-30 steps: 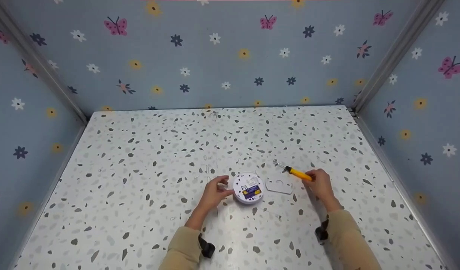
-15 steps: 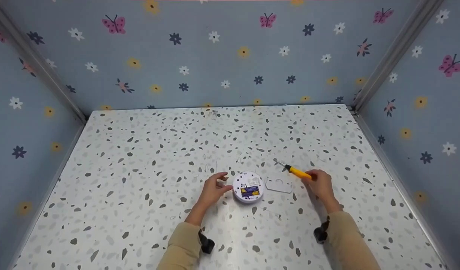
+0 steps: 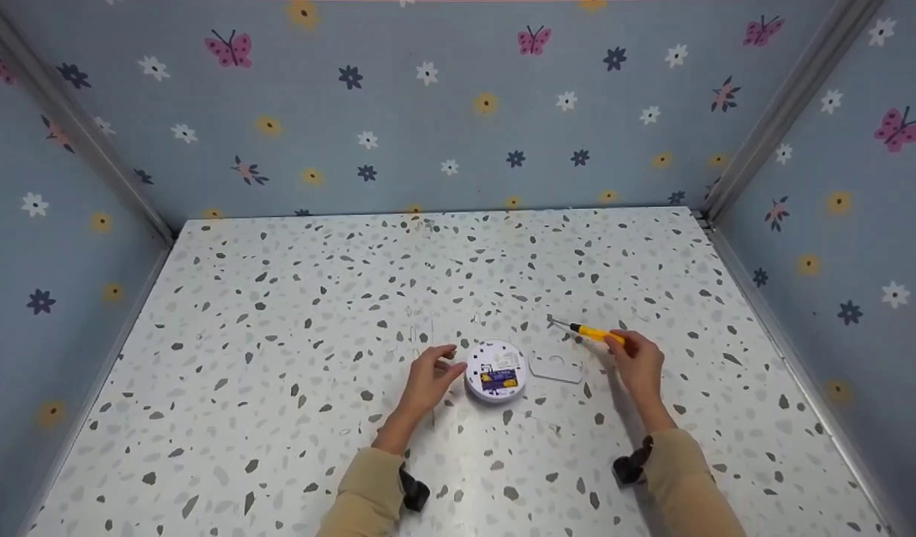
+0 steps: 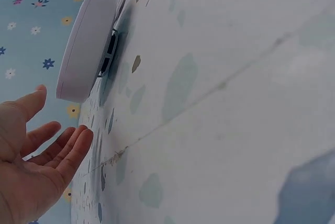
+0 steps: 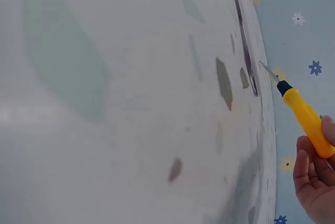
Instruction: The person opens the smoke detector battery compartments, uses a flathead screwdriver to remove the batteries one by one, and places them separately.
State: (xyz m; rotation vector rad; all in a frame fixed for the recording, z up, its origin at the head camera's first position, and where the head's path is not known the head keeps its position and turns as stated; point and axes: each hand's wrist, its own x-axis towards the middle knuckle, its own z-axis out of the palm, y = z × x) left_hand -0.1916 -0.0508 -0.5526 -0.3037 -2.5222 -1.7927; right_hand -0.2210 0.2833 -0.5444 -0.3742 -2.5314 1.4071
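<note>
A round white device (image 3: pixel 495 356) with a purple and yellow label and several small dark slots on top lies on the speckled table. My left hand (image 3: pixel 428 379) is just to its left, thumb and fingers loosely bent with nothing held; in the left wrist view that hand (image 4: pixel 44 164) appears slightly apart from the device (image 4: pixel 86 46). Farther right, my right hand (image 3: pixel 638 364) pinches the end of the yellow handle of a screwdriver (image 3: pixel 594 333). The screwdriver's thin metal shaft points left and away from me. In the right wrist view, curled fingers hold the screwdriver (image 5: pixel 306 119).
Just right of the device lies a flat, pale plate (image 3: pixel 555 368) with rounded corners and small cutouts. Blue panels with flowers and butterflies (image 3: pixel 532 40) enclose the table (image 3: pixel 279 432) at the back and sides. Black wrist cameras (image 3: pixel 413 491) sit at both cuffs.
The right hand has risen a little, and the screwdriver's handle end has come up with it, so the tool lies flatter in the head view. The left hand and device have barely moved.
</note>
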